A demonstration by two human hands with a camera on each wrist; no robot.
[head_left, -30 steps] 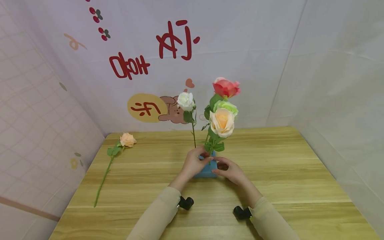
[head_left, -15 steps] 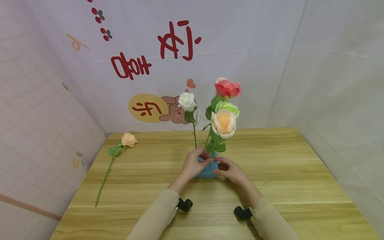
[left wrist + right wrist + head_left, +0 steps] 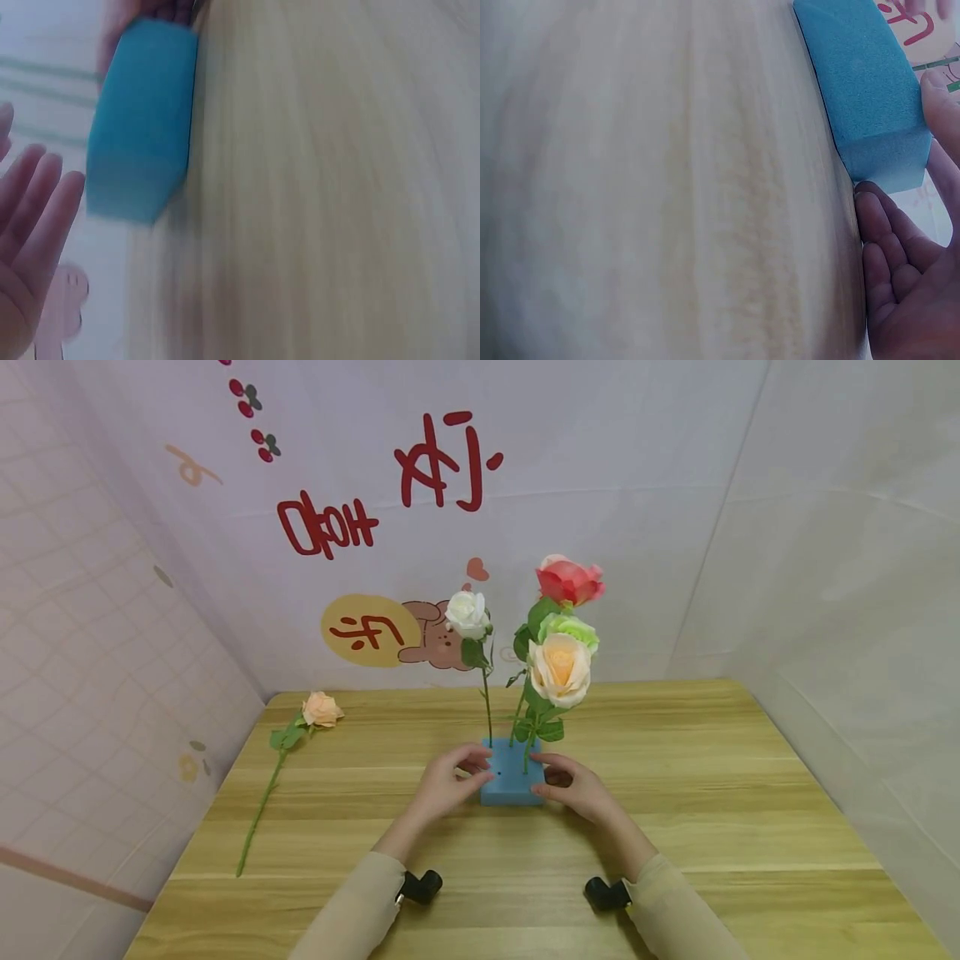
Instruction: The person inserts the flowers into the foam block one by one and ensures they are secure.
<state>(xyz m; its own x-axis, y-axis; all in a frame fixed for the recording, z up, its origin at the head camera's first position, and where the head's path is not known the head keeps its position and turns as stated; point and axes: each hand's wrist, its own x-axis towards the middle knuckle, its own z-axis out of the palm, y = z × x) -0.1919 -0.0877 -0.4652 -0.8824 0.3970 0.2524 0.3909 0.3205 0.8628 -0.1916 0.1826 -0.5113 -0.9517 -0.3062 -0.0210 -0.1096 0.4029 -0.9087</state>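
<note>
A blue foam block [image 3: 512, 795] stands on the table with several artificial roses upright in it. They are a white rose [image 3: 468, 615], a coral-pink rose [image 3: 570, 582], a green rose [image 3: 576, 628] and a peach rose [image 3: 560, 670] nearest me. A small dark hole shows in the block's top at front left. My left hand [image 3: 448, 783] is beside the block's left edge, its fingers parted and holding nothing; the left wrist view shows them apart from the block. My right hand [image 3: 579, 788] grips the block's right side, thumb against it in the right wrist view.
Another peach rose [image 3: 322, 709] lies on the wooden table [image 3: 675, 827] at the left, its stem pointing towards me. A white printed cloth [image 3: 615, 510] hangs behind, with more cloth along both sides.
My left hand has let go of the peach rose's stem and shifted left to the block's left edge. The roses stay upright, and my right hand has kept its place.
</note>
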